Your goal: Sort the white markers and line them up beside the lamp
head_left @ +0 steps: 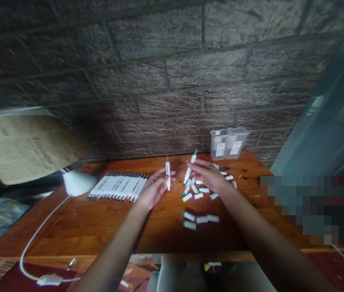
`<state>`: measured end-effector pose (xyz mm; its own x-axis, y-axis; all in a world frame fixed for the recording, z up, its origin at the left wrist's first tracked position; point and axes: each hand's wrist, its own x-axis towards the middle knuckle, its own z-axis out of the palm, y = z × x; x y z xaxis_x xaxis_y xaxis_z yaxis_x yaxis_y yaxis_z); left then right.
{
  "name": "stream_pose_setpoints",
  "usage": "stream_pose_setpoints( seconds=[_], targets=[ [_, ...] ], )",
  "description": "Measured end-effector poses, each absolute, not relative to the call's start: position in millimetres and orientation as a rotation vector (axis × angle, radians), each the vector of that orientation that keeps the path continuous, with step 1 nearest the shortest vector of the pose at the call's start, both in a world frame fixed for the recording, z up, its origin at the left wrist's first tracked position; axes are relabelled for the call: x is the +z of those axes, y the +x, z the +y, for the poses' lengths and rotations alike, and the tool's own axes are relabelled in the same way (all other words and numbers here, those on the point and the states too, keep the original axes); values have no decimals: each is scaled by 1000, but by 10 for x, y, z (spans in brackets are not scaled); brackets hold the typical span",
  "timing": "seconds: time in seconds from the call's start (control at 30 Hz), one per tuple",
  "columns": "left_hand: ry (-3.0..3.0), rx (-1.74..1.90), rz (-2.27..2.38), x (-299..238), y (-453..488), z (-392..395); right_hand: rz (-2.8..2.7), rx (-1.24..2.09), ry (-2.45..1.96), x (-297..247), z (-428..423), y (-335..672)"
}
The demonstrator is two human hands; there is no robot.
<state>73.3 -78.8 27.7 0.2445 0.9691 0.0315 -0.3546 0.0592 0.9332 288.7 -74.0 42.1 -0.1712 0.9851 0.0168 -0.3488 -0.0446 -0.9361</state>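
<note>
Left hand (155,190): fingers closed around a slim white marker with a pink lower end (168,173), held upright above the orange-brown wooden bench (105,227). Right hand (208,175): pinching a second white marker with a grey tip (190,166), tilted, its tip just beside the first.

Risks (judgement only): both grips are light fingertip holds, so either marker could slip and fall among the short white pieces with coloured ends (201,219) that lie loose below the right hand. A knock from a wrist could roll these round pieces off the near edge. The neat row of white markers (119,186) lies close to the left forearm and could be swept out of line.

Hard to make out: whether the held tips are capped, the labels on the two clear plastic tubs (228,142), and the pixelated patch (299,209).
</note>
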Motion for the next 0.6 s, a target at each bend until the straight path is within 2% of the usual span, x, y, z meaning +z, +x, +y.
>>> stream_pose_setpoints(
  seconds=[0.2,0.33,0.43,0.6],
  targets=[
    [1284,1192,946,191,696,-763,-1244,1351,-958,398,-763,2845],
    [1726,1193,1298,127,645,-770,-1512,973,-1177,341,-808,2767],
    [2060,1052,1514,130,609,-821,-1614,718,-1295,304,-862,2684],
    [2286,786,1783,195,590,-899,-1656,660,-1326,309,-935,2602]
  ],
)
